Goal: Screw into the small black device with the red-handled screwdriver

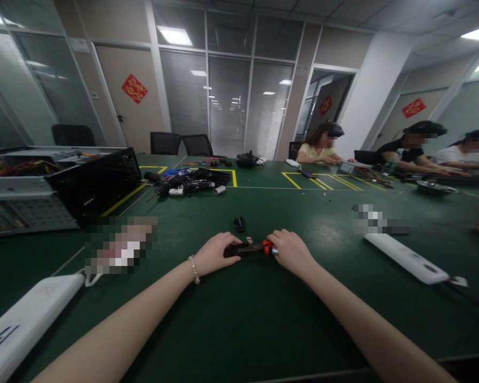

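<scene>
Both my arms reach out over a green table (239,314). My left hand (214,254), a bead bracelet on its wrist, is closed over the black end of a small dark object (247,248) lying on the mat. My right hand (288,251) is closed around the other end, where a red-orange part (267,246) shows between the fingers. What the object is I cannot make out. A small black piece (239,224) lies on the table just beyond my hands.
A white power bank (22,324) lies near left, another white device (406,258) at right. An open computer case (56,183) stands at left, with a heap of tools and cables (187,182) behind. Three other people sit at the far right of the table.
</scene>
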Demonstrator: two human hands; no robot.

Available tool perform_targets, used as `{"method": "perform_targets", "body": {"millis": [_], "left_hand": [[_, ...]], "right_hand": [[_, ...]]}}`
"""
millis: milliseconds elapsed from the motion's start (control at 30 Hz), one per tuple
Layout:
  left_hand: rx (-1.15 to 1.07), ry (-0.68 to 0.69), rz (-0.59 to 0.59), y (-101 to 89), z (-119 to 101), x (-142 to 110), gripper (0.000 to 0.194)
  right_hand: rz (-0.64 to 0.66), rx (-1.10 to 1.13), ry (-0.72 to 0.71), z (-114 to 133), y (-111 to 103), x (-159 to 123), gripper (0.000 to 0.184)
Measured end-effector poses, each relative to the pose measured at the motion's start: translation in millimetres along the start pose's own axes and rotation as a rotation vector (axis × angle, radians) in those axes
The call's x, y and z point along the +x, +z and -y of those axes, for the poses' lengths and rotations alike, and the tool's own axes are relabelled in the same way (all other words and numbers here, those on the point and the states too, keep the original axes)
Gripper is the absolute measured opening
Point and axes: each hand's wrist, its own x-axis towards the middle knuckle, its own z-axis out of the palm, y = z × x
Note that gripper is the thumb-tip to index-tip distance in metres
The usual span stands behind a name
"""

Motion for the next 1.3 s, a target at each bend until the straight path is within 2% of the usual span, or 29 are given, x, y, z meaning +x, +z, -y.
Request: {"method": "perform_targets", "body": {"millis": [1300], "left_hand": [[-0.016, -0.004, -0.002, -0.7, -0.6, 0.2, 0.032]], "right_hand": [[-0.008, 0.016, -0.013, -1.1, 3.1, 0.0, 0.03]]}}
